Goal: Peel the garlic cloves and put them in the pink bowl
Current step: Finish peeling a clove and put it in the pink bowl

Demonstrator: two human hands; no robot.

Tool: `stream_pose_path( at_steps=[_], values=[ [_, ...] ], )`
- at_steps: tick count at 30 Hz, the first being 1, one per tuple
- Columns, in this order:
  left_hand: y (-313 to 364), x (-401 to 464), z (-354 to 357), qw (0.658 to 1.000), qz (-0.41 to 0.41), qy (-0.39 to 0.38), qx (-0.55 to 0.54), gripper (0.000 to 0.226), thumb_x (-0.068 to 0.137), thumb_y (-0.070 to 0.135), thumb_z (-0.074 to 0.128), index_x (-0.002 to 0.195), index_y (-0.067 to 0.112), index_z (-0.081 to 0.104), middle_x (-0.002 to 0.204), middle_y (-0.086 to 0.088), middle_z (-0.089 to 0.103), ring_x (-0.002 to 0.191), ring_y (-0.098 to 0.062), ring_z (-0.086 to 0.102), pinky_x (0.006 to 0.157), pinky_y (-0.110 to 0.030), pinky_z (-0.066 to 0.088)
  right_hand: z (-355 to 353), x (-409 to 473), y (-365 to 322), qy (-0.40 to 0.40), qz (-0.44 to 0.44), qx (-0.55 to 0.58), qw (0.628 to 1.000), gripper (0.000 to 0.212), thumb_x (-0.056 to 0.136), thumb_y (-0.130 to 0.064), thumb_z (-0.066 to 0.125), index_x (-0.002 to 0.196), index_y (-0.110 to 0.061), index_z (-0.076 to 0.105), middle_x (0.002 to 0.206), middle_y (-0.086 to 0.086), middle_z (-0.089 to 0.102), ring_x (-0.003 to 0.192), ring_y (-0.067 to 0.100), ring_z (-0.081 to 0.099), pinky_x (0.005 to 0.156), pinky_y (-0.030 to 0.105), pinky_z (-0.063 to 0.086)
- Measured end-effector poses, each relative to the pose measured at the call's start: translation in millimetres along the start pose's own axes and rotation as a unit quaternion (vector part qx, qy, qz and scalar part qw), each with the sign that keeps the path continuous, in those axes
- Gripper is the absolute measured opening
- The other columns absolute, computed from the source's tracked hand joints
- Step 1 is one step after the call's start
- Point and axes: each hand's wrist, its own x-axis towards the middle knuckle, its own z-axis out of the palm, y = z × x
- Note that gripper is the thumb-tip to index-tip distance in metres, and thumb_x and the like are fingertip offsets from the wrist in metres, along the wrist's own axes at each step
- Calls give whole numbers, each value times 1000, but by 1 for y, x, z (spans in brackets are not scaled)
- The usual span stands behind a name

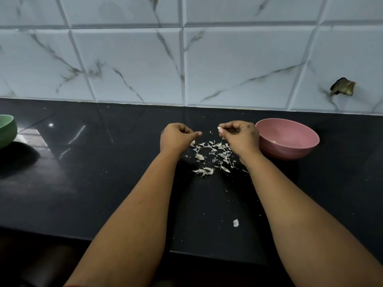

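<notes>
My right hand (240, 134) is curled up with a garlic clove (220, 128) pinched at its fingertips — only a small pale bit of it pokes out on the side toward my other hand. My left hand (178, 136) sits a short way off, fingers curled in and thumb pointing toward the right one; I cannot tell whether it holds anything. Both hands hover over the black counter (103, 183), just above a scatter of papery garlic skins (211, 156) lying between my wrists. The pink bowl (288, 139) stands just beside my right hand, on its outer side, with something pale low inside it — too small to make out. One stray white scrap (235, 223) lies nearer to me between my forearms. A green bowl (7, 130) sits at the far left edge, well apart, and marbled wall tiles (186, 59) rise behind the counter.
</notes>
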Motion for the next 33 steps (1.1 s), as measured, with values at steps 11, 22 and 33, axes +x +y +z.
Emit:
stream_pose_path(
  at_steps=[11, 22, 33],
  values=[
    [-4, 3, 2, 993, -81, 71, -57, 16, 84, 31, 72, 90, 19, 63, 80, 9, 61, 76, -11, 57, 64, -27, 41, 8, -5, 1, -65, -23, -132, 989, 5, 75, -15, 78, 71, -18, 74, 68, -7, 68, 60, 5, 58, 64, 22, 50],
    [-5, -7, 25, 1000, 0, 14, -15, 15, 83, 30, 73, 92, 24, 62, 90, 6, 65, 90, -15, 64, 85, -37, 54, 13, -9, -10, 5, -209, -180, 961, 9, 81, -6, 72, 90, -7, 73, 83, 3, 62, 70, 11, 56, 65, 16, 42],
    [-5, -12, 28, 999, 18, 12, -27, 12, 84, 29, 72, 90, 24, 63, 93, 4, 67, 88, -14, 64, 85, -38, 54, 15, -11, -8, -31, -137, -269, 953, 8, 84, -6, 61, 80, -10, 66, 88, 8, 60, 75, 20, 52, 65, 30, 39]
  ],
)
